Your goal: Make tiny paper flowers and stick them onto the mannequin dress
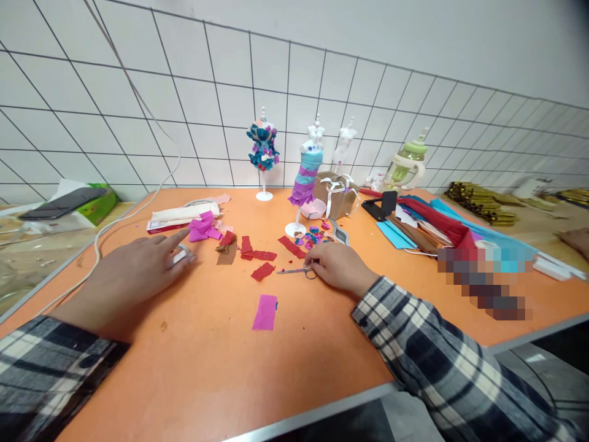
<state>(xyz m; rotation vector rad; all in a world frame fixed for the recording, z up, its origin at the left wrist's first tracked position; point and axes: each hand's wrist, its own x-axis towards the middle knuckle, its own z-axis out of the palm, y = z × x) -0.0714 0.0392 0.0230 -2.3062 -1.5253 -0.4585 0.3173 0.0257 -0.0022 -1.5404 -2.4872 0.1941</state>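
My left hand point(142, 264) reaches in over the left side of the table, its index finger stretched to a crumpled magenta crepe paper piece point(205, 226). Between its thumb and fingers sits a small white object point(179, 255), mostly covered. At centre right, my right hand point(341, 265) is closed at the handle end of small metal scissors point(292, 271), which lie low over the table and point left. Red paper strips point(258, 255) and a brown paper piece point(226, 254) are scattered between the hands. Nearer me lies a flat magenta paper rectangle point(265, 312).
A small dress form point(307, 175) in blue and purple paper stands behind the scissors, by paper flowers point(315, 235). Farther back are a flowered form point(263, 147), a bare white form point(345, 144), a cardboard box point(340, 199) and a green-lidded bottle point(407, 164). Folded coloured paper point(442, 224) lies right.
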